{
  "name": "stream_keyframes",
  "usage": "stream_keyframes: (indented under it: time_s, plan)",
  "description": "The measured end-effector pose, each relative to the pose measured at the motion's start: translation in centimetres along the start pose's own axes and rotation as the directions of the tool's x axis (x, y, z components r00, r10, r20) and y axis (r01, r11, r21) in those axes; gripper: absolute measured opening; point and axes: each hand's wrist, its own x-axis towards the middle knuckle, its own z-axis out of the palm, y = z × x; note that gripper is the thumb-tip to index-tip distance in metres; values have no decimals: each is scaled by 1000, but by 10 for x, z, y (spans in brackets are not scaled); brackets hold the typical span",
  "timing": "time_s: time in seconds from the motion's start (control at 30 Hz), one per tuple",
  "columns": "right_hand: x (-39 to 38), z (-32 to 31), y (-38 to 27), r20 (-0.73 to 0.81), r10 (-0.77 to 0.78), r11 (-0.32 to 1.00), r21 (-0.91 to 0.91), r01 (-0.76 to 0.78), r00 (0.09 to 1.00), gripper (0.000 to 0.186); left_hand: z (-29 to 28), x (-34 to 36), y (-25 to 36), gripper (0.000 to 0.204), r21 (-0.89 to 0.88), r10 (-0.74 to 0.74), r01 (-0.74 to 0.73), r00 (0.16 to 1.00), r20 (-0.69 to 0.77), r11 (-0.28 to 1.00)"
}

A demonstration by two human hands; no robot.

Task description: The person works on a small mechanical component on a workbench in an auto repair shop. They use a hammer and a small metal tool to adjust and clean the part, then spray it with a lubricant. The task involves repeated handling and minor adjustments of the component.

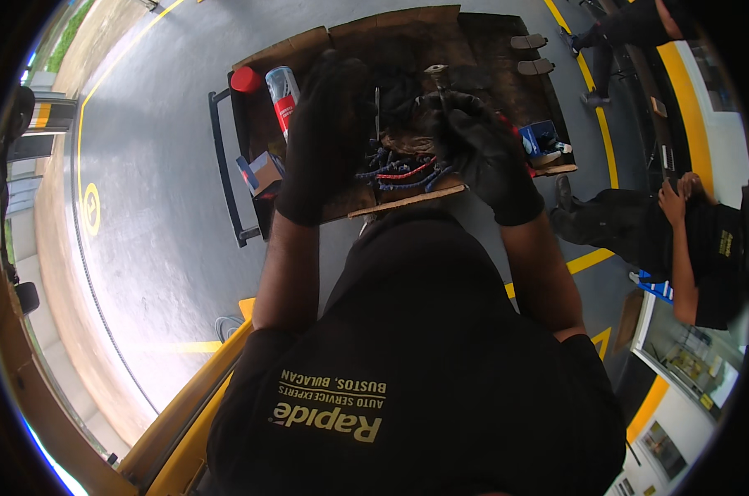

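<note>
Black gloves cover both of my hands, which are above a cart top lined with brown cardboard [395, 33]. My right hand [478, 145] closes its fingertips around a small metal part with a flat, light end [438, 73]; its exact kind is unclear. To the left, my left hand [329, 132] is raised beside a thin metal rod [378, 112]. Its fingers merge into the dark background, so their pose is hidden, and I cannot tell whether it touches the rod. Between and below the hands lies a bundle of dark rags with blue and red cords [403, 172].
Left on the cart are a spray can [282, 91], a red cap [245, 80] and a small open box [261, 174]. Two brake pads [533, 66] lie far right, above a blue box [541, 139]. One person [664, 223] stands right; another [622, 33] is farther off.
</note>
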Motion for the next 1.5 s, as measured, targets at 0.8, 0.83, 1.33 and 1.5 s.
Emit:
stream_keyframes:
  time_s: [0.8,0.83,1.33,1.5]
  plan:
    - [5,-19,-14,275,-177,983,13,181,945,22,5,-14,-29,19,-920,-170,388,912,373,64]
    - [6,-18,-16,322,-139,990,67,124,936,22,9,-18,-36,19,-925,-119,361,930,348,116]
    - [14,-46,-12,261,-293,789,-478,386,920,32,17,24,41,24,-257,179,-125,964,198,958]
    - [12,-35,-21,-7,-356,847,-425,320,934,38,10,22,0,25,-429,-17,101,980,196,898]
